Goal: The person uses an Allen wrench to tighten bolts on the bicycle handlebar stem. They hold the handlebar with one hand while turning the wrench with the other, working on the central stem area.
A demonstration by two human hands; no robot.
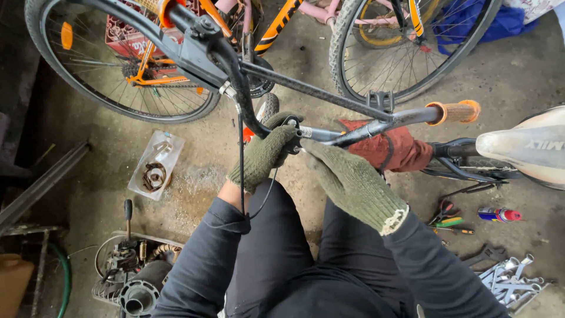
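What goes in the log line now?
left hand: grips handlebar | right hand: at brake cable | orange grip: bare

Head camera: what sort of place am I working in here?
Most likely a bicycle repair workshop. Bicycles with bare wheels stand on a dusty concrete floor, wrenches and a spray can lie about, and both gloved hands work at a handlebar.

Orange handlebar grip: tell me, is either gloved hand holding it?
No. The orange handlebar grip sits free at the bar's end, while the left hand and right hand work near the stem.
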